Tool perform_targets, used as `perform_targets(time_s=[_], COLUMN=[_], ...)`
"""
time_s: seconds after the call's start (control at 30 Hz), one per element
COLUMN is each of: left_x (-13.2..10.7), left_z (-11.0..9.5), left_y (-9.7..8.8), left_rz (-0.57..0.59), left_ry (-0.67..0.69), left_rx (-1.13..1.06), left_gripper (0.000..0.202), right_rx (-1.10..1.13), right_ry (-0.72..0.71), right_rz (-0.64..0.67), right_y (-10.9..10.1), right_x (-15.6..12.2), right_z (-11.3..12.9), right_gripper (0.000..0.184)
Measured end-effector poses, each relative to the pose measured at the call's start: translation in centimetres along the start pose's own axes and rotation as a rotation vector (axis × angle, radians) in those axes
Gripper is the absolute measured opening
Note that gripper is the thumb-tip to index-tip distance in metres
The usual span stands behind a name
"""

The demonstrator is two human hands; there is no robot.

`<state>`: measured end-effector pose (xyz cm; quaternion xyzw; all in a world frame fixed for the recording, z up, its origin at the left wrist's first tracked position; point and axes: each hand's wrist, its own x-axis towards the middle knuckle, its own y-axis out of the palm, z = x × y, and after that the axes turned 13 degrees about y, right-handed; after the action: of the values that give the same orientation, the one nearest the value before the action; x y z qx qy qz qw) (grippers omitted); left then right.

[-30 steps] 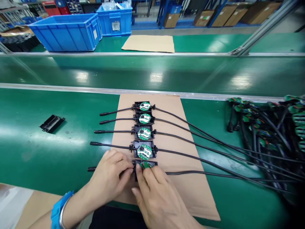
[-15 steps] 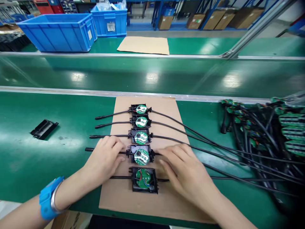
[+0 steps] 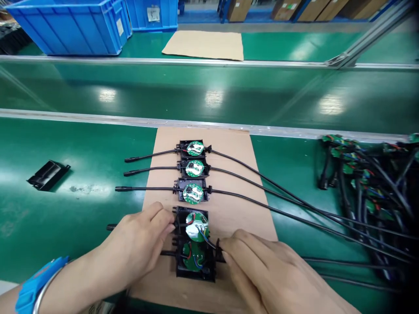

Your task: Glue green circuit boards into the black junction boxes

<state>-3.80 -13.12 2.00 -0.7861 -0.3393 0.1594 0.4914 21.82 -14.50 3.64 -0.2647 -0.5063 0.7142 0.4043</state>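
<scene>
Both my hands work at the fourth housing from the back. My left hand point(image 3: 140, 244) pinches the short black cable at the left end of this open black housing point(image 3: 178, 214). On the other side my right hand point(image 3: 262, 261) grips the long cable close to its black strain relief point(image 3: 218, 248). Between them a round circuit board point(image 3: 197, 226) is lifted and tilted, with red and blue wires showing. Just in front lies another housing point(image 3: 196, 274) with a green board point(image 3: 193, 258) inside. My fingers hide parts of both cables.
Three more housings with round boards point(image 3: 193, 193) lie in a row behind, on the cardboard sheet point(image 3: 235, 174). A loose black housing part point(image 3: 49, 175) rests at left. Tangled cables with boards point(image 3: 366, 183) are piled at right. A blue bin point(image 3: 72, 28) stands beyond the rail.
Both hands have drawn nearer to me, and the fourth unit's board has been raised and turned so its wires show. The view has tilted downward.
</scene>
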Motion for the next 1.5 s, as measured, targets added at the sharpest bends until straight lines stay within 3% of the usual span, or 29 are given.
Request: perform_targets(time_s=[0.1,0.37,0.47,0.6,0.73,0.93,1.17,1.23,1.33,1.43,1.5], left_x=[0.6,1.1,1.4,1.5,1.2,1.7,2.2,2.6,3.4,4.1,4.1], left_z=[0.3,0.8,0.8,1.3,1.9,0.8,0.9,1.0,0.7,0.2,0.0], left_y=[0.4,0.7,0.4,0.0,-0.3,0.0,0.6,0.6,0.6,0.8,0.8], left_rz=[0.048,0.135,0.154,0.124,0.092,0.041,0.232,0.325,0.446,0.391,0.344], left_ry=[0.006,-0.042,-0.063,-0.056,-0.04,0.017,-0.15,-0.125,0.016,0.093,0.061], left_rx=[0.047,0.107,0.086,-0.035,-0.141,0.045,0.068,0.164,0.347,0.406,0.387], left_gripper=[0.022,0.019,0.02,0.021,0.018,0.024,0.026,0.025,0.025,0.029,0.027], right_rx=[-0.037,-0.073,-0.087,-0.152,-0.124,-0.079,-0.044,-0.023,-0.009,-0.036,-0.062], right_ry=[0.026,0.078,0.08,0.061,0.085,0.125,0.115,0.106,0.106,0.108,0.101], right_rz=[0.1,0.177,0.218,0.213,0.166,0.171,0.123,0.128,0.112,0.094,0.095], right_y=[0.8,1.1,1.5,2.7,3.2,3.1,3.5,3.6,3.6,3.4,3.2], right_x=[0.9,3.3,3.8,4.1,4.4,4.4,4.3,4.3,4.3,4.2,4.1], right_z=[-0.1,-0.1,0.0,0.2,0.5,0.7,0.2,0.1,0.3,0.5,0.6], right_gripper=[0.019,0.013,0.019,0.03,0.029,0.026,0.029,0.028,0.024,0.02,0.019])
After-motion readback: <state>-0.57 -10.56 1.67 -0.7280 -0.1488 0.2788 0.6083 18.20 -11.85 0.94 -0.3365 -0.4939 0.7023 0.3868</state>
